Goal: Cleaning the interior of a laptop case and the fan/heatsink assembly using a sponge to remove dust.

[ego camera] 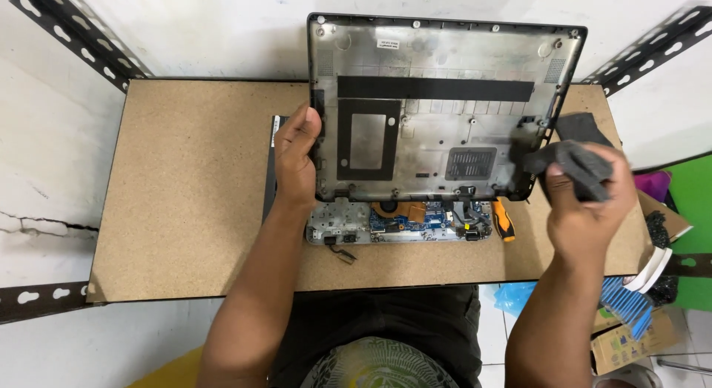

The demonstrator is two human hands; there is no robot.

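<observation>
While the left hand (295, 162) grips the laptop bottom cover (437, 106) upright, the right hand (586, 195), closed on a grey cloth (571, 164), appears mid-wipe; its inner face comes next.

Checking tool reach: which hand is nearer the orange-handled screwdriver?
Right. The right hand hovers just right of the screwdriver; the left hand grips the cover's far edge.
</observation>
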